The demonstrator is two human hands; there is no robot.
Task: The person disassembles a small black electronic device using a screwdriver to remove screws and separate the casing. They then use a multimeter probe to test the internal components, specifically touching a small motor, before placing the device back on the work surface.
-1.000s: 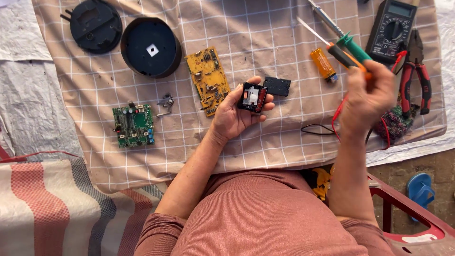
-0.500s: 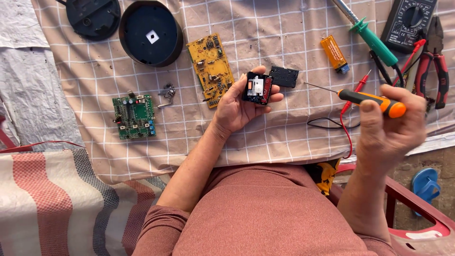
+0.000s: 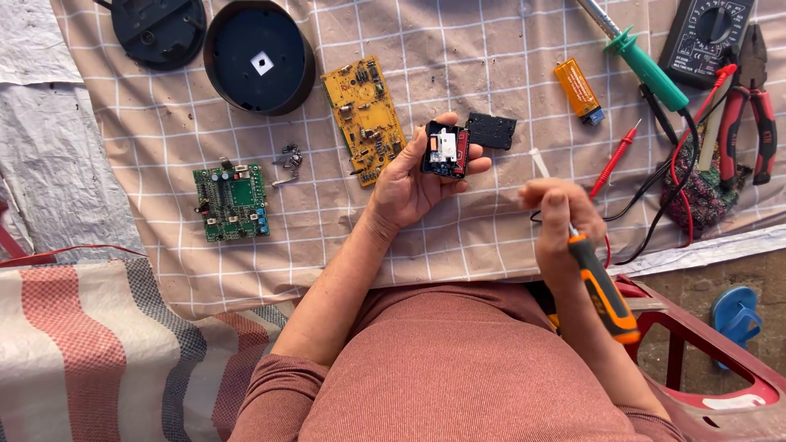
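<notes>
Left hand [image 3: 409, 184], palm up over the middle of the checked cloth [image 3: 491, 65], fingers curled around a small black module [image 3: 445, 151] with a white part and a red side, open face upward. Right hand [image 3: 557, 214], near the cloth's front edge, closed around an orange-and-black screwdriver [image 3: 602, 286], handle pointing back toward the body, a pale tip showing above the fingers. Just beside the module, toward the right: a black rectangular cover [image 3: 491, 130] lying flat. To the module's left: a yellow circuit board [image 3: 364, 117], then a small metal part [image 3: 286, 164] and a green circuit board [image 3: 232, 202] near the left edge. At the far left corner: two round black housings [image 3: 258, 53]. Along the right edge: an orange lighter-shaped item [image 3: 579, 90], a green-handled soldering iron [image 3: 647, 69], a dark multimeter [image 3: 706, 37] with red probe leads [image 3: 616, 160], red-handled pliers [image 3: 749, 102].
</notes>
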